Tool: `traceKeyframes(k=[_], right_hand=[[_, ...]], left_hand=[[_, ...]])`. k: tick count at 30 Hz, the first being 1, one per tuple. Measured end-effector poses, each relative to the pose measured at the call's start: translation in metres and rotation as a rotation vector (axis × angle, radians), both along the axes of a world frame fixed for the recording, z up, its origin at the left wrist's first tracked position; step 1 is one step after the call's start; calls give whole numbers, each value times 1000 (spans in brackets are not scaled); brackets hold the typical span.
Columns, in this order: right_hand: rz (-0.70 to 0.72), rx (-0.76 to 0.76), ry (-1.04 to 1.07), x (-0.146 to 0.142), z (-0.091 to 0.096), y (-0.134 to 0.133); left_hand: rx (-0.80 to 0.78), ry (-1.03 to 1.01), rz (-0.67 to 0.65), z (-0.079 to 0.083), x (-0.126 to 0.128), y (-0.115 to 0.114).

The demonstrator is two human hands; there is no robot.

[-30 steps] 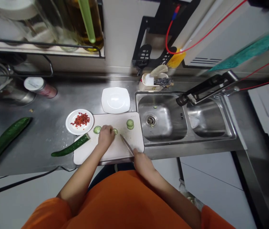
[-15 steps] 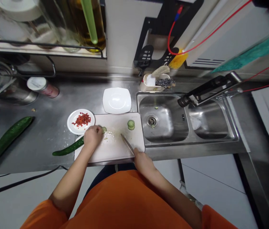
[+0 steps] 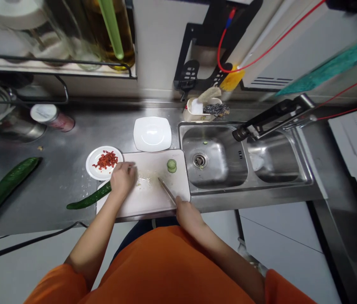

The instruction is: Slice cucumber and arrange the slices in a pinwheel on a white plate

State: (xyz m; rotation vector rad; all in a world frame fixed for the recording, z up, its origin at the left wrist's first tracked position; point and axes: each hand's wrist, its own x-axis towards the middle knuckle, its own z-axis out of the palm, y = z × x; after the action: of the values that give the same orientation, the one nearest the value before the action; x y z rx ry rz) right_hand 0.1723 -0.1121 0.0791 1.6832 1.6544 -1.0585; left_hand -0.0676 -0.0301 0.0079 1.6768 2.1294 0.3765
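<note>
Head | left hand (image 3: pixel 123 177) fingers wrap glossy cucumber (image 3: pixel 88 198) | right hand (image 3: pixel 188 215) fingers clamp steel knife (image 3: pixel 166 191)

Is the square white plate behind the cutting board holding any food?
No, the square white plate is bare; the stacked cucumber slices lie on the cutting board.

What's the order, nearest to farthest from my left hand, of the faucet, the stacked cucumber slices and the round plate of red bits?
1. round plate of red bits, just up-left of the left hand
2. stacked cucumber slices, to its right
3. faucet, far right
</note>
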Motion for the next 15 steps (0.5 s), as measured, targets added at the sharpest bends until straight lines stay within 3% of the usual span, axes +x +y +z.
traceKeyframes(k=[4, 8, 11, 15], right_hand=[[-3, 6, 7, 0, -1, -2], [1, 29, 15, 0, -4, -4], [4, 40, 12, 0, -5, -5], [16, 58, 17, 1, -6, -7]], left_hand=[[-76, -142, -183, -5, 49, 24], [-196, -152, -331, -14, 97, 43], [-252, -171, -383, -20, 114, 50], [-237, -201, -356, -24, 117, 53]])
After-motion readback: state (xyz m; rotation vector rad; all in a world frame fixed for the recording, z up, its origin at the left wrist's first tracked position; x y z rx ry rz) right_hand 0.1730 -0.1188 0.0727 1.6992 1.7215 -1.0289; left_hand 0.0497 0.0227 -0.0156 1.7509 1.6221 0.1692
